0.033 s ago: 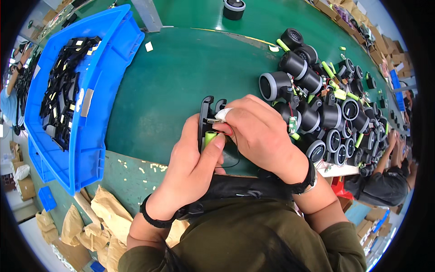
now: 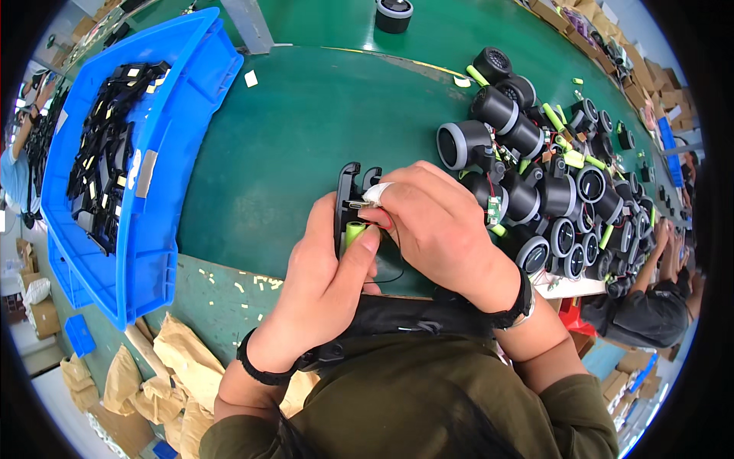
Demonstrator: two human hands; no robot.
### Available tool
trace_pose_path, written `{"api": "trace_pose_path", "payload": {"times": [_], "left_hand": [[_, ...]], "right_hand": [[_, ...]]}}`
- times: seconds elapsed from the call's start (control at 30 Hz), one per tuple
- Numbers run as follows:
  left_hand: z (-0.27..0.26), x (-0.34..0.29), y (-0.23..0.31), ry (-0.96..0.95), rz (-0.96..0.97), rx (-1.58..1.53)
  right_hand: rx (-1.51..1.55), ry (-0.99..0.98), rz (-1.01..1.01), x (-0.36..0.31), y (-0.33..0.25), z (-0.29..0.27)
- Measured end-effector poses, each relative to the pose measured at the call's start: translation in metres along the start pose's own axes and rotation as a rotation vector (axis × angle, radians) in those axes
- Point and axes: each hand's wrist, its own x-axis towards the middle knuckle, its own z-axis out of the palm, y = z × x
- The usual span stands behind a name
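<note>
My left hand (image 2: pixel 317 279) is closed around a black plastic housing (image 2: pixel 348 182) with a hooked, forked far end, held above the bench. A lime-green cylindrical battery cell (image 2: pixel 353 232) sits against the housing, beside my left thumb. My right hand (image 2: pixel 451 233) pinches a small part with a silver metal port (image 2: pixel 357 204) at the housing's inner side; the fingers hide most of it. White wrapping (image 2: pixel 377 193) covers one right fingertip. A red wire (image 2: pixel 391 222) loops by the right fingers, and a thin black wire (image 2: pixel 399 274) hangs below.
A blue crate (image 2: pixel 160 153) of black parts stands at the left. Black-and-grey round units (image 2: pixel 520 191), with green cells and wires among them, crowd the right of the green bench (image 2: pixel 260 153). One round unit (image 2: pixel 394 15) stands far off. Another person (image 2: pixel 650 306) works at far right.
</note>
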Motion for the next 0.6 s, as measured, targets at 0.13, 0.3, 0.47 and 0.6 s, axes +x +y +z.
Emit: {"api": "trace_pose_path", "payload": {"times": [0.13, 0.3, 0.47, 0.6], "left_hand": [[0.006, -0.002, -0.002, 0.040, 0.056, 0.025], [0.007, -0.005, -0.007, 0.058, 0.205, 0.224], [0.009, -0.015, 0.001, 0.072, 0.179, 0.429], [0.006, -0.014, 0.006, -0.020, 0.157, 0.419]], "right_hand": [[-0.112, 0.019, 0.022, -0.006, -0.007, 0.001], [-0.175, 0.019, 0.046, -0.008, -0.017, 0.001], [-0.164, -0.003, -0.017, -0.010, -0.017, -0.006], [-0.115, 0.013, -0.029, -0.005, -0.018, -0.011]]}}
